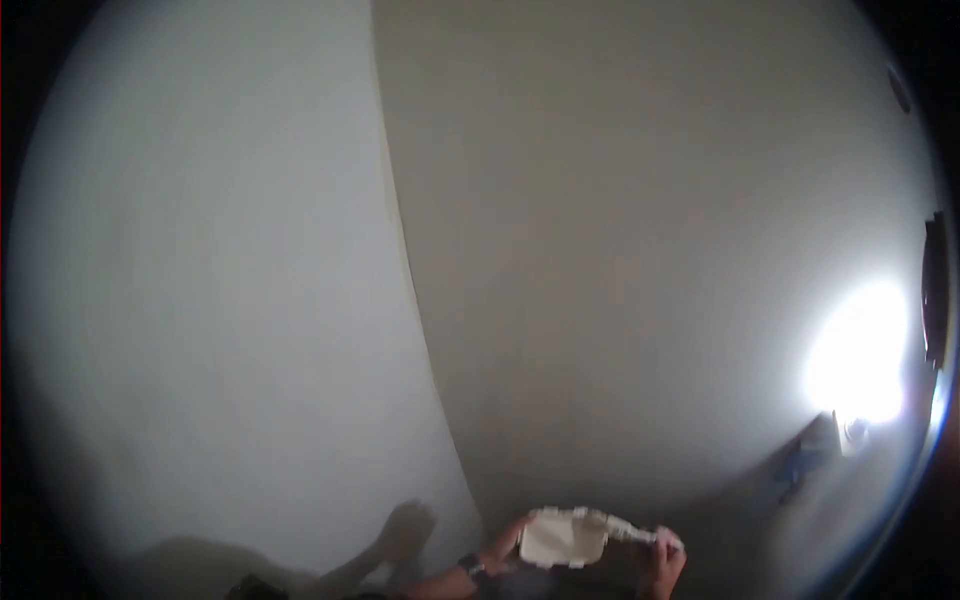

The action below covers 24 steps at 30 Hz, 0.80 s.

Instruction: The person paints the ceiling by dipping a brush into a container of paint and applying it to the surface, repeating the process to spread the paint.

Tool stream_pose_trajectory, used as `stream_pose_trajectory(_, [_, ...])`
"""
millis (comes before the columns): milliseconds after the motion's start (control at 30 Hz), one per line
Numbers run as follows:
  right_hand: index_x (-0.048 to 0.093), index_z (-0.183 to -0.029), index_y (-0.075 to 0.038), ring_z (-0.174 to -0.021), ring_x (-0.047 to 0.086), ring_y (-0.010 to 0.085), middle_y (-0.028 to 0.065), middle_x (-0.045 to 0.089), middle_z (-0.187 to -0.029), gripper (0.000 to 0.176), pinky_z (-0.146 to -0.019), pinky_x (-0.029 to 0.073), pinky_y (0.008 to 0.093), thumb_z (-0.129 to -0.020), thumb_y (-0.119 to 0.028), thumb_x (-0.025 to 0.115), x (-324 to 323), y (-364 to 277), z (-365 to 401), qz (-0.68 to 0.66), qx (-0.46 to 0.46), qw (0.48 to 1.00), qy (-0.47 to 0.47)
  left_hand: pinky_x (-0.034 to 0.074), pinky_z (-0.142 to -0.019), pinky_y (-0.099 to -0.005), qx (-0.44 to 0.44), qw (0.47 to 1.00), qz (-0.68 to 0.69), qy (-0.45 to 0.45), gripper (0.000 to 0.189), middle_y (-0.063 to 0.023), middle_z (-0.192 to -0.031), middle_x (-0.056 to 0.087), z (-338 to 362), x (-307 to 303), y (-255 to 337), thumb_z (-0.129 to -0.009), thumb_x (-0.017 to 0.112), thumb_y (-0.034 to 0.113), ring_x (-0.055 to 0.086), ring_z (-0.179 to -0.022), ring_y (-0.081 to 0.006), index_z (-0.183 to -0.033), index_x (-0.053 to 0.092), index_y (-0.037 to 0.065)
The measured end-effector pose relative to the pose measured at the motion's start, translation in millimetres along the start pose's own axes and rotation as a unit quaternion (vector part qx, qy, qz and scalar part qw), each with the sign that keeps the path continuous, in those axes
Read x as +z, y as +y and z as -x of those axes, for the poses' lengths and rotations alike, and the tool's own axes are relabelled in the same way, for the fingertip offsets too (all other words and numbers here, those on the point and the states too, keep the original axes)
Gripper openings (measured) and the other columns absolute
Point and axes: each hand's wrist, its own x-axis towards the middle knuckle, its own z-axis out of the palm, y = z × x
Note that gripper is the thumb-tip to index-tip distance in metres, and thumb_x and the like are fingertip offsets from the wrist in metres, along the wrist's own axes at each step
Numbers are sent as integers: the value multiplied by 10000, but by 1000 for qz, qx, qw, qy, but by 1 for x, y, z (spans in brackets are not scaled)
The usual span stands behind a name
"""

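Observation:
A cream, shallow rectangular container (562,538) with rounded corners and small tabs around its rim is held up near the bottom of the head view. My left hand (506,550), with a dark band on the wrist, grips its left side. From the right side of the container a thin pale strip (628,531), seen nearly edge-on, runs out to my right hand (665,556). The fingers of that hand are closed on the strip's outer end.
Two plain walls meet at a corner line behind my hands. A bright lamp (856,355) glares at the right, with a small white fixture (852,432) beneath it. A dark object (935,290) hangs at the far right edge. Shadows fall on the left wall (220,300).

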Motion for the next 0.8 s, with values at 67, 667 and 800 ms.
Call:
stream_pose_trajectory(67, [584, -1052, 20, -873, 637, 192, 100, 624, -972, 252, -758, 559, 361, -914, -184, 637, 47, -59, 18, 3, -62, 997, -52, 519, -894, -398, 4, 997, -40, 64, 569, -97, -1294, 570, 52, 62, 50, -956, 457, 493, 609, -1093, -218, -1343, 476, 77])
stream_pose_trajectory(667, [614, -1007, -8, -902, 657, 170, 86, 670, -971, 124, -762, 554, 296, -895, -54, 640, 105, -107, 29, 51, -25, 995, -85, 585, -729, -482, 102, 995, -1, 17, 619, -115, -1291, 545, 99, 123, 88, -916, 434, 525, 606, -1085, -301, -1368, 420, 102])
stream_pose_trajectory(800, [546, -1076, 17, -990, 653, 232, 111, 633, -1021, 156, -826, 591, 378, -958, -85, 559, 93, -79, 57, -7, 15, 1000, 3, 609, -534, -496, 64, 997, -4, 46, 642, -120, -1293, 533, 101, 127, 91, -870, 466, 560, 606, -1055, -344, -1373, 417, 163])
